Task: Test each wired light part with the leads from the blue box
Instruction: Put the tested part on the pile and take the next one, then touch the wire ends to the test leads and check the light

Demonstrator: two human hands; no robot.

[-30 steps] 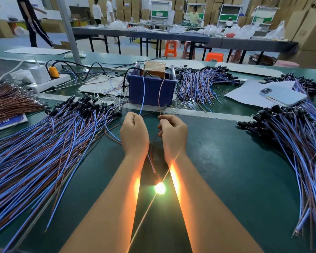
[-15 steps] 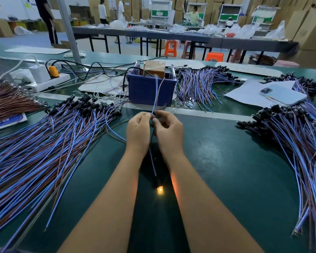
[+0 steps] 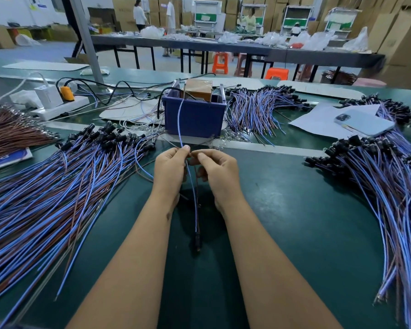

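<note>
My left hand (image 3: 170, 168) and right hand (image 3: 217, 170) meet over the green table (image 3: 282, 210). Straight beyond my fingers stands the blue plastic box (image 3: 195, 117), a thin blue lead (image 3: 179, 122) running from it to my left hand. A black-capped wired light part (image 3: 197, 241) hangs toward me between my forearms. A large pile of blue and brown wired parts (image 3: 57, 186) lies left of my left hand; another such pile (image 3: 389, 186) lies right of my right hand. A pale smartphone (image 3: 363, 122) on white paper (image 3: 316, 122) lies beyond, to the right.
</note>
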